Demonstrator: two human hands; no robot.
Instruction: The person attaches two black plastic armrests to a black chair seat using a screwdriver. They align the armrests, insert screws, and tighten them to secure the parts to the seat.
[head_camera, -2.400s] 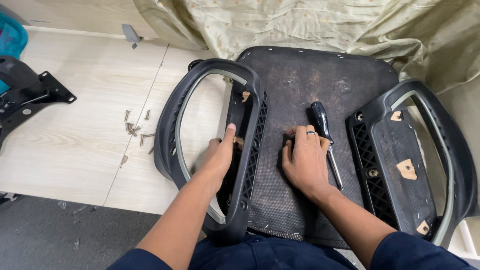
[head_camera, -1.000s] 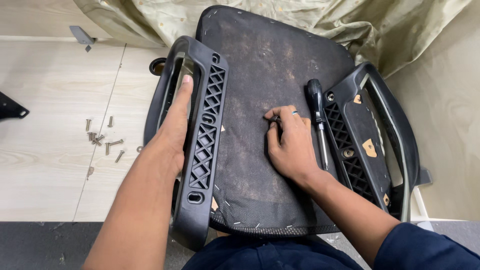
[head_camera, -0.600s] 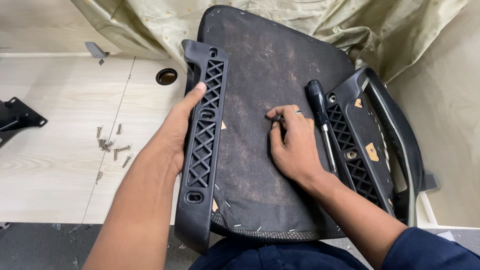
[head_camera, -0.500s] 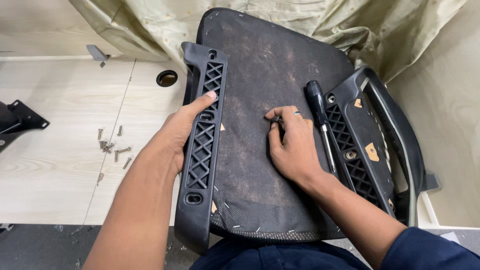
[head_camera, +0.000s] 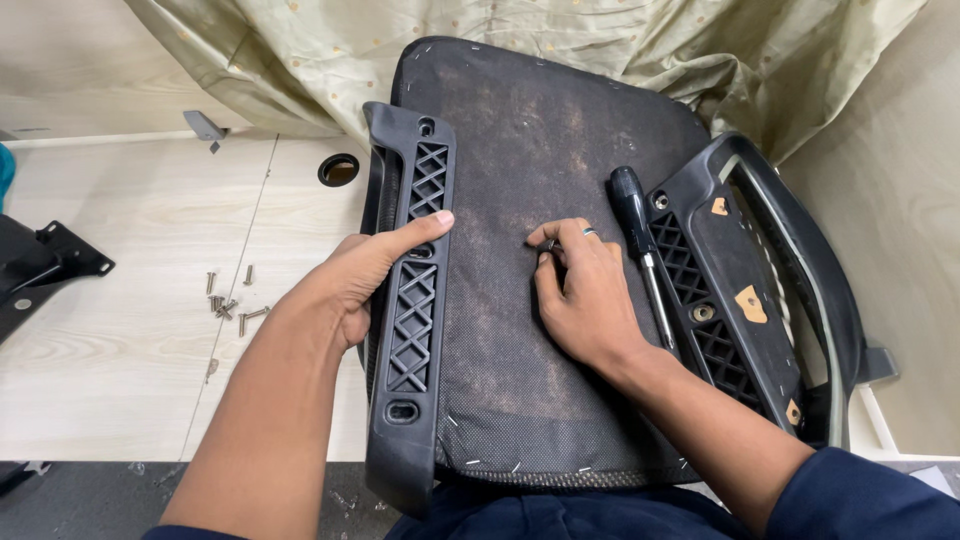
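**Two hands on an upturned chair seat, left armrest bracket now upright**

Two changes stand out against the earliest frame. The left armrest (head_camera: 410, 300), which lay flat with its loop open toward the floor, now stands on edge along the seat's 9 o'clock side, lattice face up. The left hand (head_camera: 365, 280) has shifted from the loop's inner rim to the bracket's middle. Over the last half second the scene is almost unchanged.

The left hand wraps the bracket from the outside, fingers closed round its edge and thumb laid across the lattice at mid-length. The right hand (head_camera: 585, 295) rests palm-down on the dark seat underside (head_camera: 520, 150), near its centre; thumb and forefinger are pinched on something small and dark at the hand's 10 o'clock. What it is cannot be told.

A black-handled screwdriver (head_camera: 640, 240) lies just beside the right hand at its 2 o'clock, untouched. The right armrest (head_camera: 745, 290) lies flat at the seat's 3 o'clock. Loose screws (head_camera: 232, 305) sit on the pale floor (head_camera: 120, 370), well apart, at 9 o'clock of the left hand.
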